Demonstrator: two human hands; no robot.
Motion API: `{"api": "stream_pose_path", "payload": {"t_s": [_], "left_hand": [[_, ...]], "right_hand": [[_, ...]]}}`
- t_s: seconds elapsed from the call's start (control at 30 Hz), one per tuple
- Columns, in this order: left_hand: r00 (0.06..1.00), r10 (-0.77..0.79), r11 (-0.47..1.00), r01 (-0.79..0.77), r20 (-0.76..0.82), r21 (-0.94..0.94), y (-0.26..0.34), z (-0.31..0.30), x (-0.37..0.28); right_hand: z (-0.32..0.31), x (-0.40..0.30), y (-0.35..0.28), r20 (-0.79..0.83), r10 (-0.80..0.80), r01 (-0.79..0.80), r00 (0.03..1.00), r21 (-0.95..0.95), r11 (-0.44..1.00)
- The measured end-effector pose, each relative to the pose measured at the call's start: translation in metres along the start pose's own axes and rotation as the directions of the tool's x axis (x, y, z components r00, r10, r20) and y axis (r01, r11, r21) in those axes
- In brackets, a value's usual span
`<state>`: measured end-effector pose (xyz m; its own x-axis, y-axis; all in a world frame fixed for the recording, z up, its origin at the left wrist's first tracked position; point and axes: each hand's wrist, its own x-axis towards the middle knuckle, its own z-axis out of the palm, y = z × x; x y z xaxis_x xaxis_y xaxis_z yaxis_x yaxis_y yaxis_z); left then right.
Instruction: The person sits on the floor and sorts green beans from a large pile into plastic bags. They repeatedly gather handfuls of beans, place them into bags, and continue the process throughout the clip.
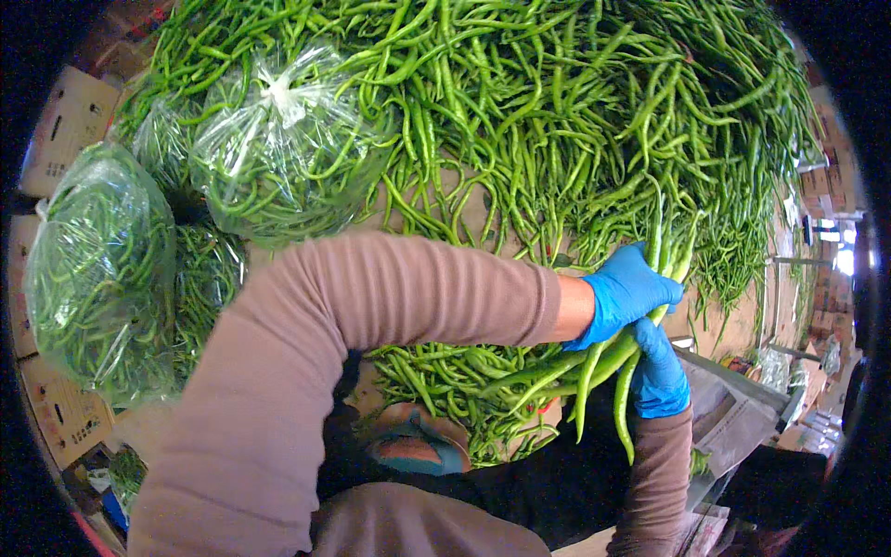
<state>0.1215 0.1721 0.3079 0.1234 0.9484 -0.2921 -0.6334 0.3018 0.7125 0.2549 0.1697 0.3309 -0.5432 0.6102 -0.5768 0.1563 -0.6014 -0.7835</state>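
Blue gloves cover both of my hands, which meet at the right of the view around a bunch of long green chili peppers (605, 365). My left hand (630, 284) grips the bunch from above, with the left arm stretched across the view. Just below it, my right hand (658, 369) is closed around the same bunch. Several pepper ends stick up past my left hand, and others hang down to the left of my right hand. A smaller heap of peppers (424, 379) lies under my left forearm, partly hidden by it.
A large pile of green chili peppers (543, 104) spreads across the far side. At left stand a tied clear plastic bag of peppers (285, 153) and another filled bag (101, 278), beside cardboard boxes (69, 132). Plastic bags (731, 418) lie on a stand at right.
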Motion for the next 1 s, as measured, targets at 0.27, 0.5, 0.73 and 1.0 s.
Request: {"api": "stream_pose_path", "payload": {"t_s": [0.27,0.5,0.73,1.0], "left_hand": [[0.926,0.322,0.942,-0.29,-0.2,0.171,-0.009,0.01,-0.015],[0.913,0.333,0.883,-0.39,0.236,0.262,0.014,0.019,-0.011],[0.903,0.347,0.826,-0.167,-0.252,0.539,-0.066,-0.142,0.001],[0.217,0.874,0.359,0.314,-0.435,0.879,-0.045,-0.315,0.018]], "right_hand": [[0.01,-0.01,0.009,0.083,-0.142,0.15,0.986,-0.098,0.984],[0.019,-0.026,0.002,-0.15,-0.243,0.269,0.958,0.191,0.944],[-0.015,-0.039,-0.029,-0.339,-0.366,0.476,0.866,0.341,0.81],[-0.007,-0.048,-0.025,-0.285,-0.382,0.464,0.879,0.327,0.823]]}}
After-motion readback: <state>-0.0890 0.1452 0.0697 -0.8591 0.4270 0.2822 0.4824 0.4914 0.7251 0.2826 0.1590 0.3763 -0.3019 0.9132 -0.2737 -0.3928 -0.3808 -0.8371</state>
